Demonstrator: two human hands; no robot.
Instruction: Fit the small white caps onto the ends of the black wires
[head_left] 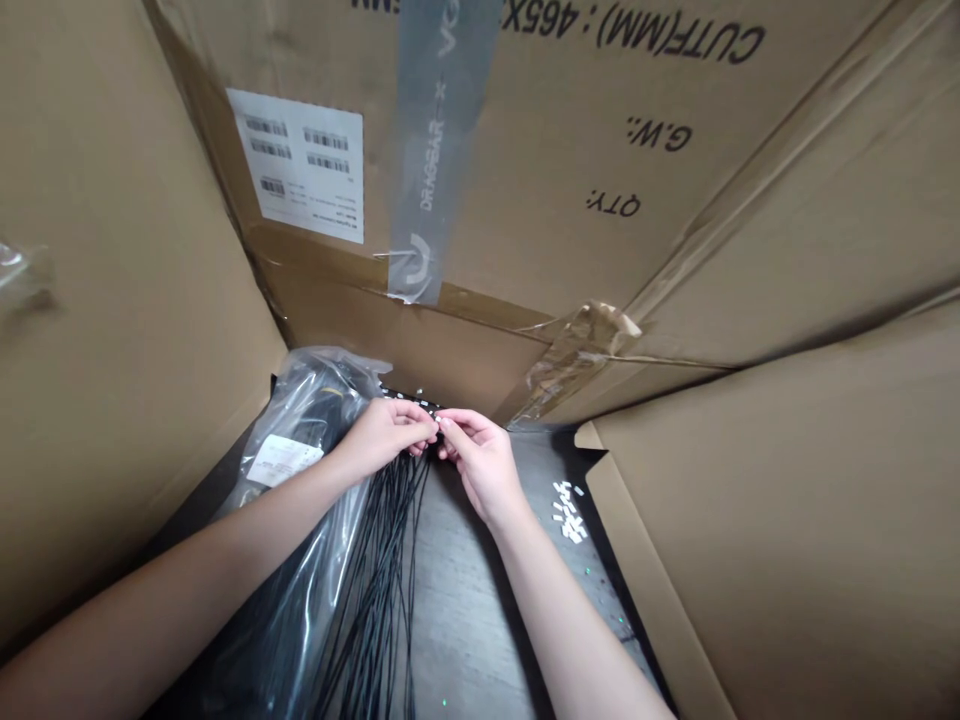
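A bundle of thin black cords (382,570) runs from the bottom of the view up to my hands on a dark table (465,600). My left hand (386,432) pinches the cords' far ends with closed fingers. My right hand (480,455) meets it fingertip to fingertip, also pinched on the cord ends or a small piece there that I cannot make out. A row of small pale pieces (409,397) lies just beyond the fingers.
A clear plastic bag with a white label (289,455) holds more black cords under my left forearm. Small white pieces (570,515) lie to the right of my right wrist. Tall cardboard boxes (562,190) close in on the left, back and right.
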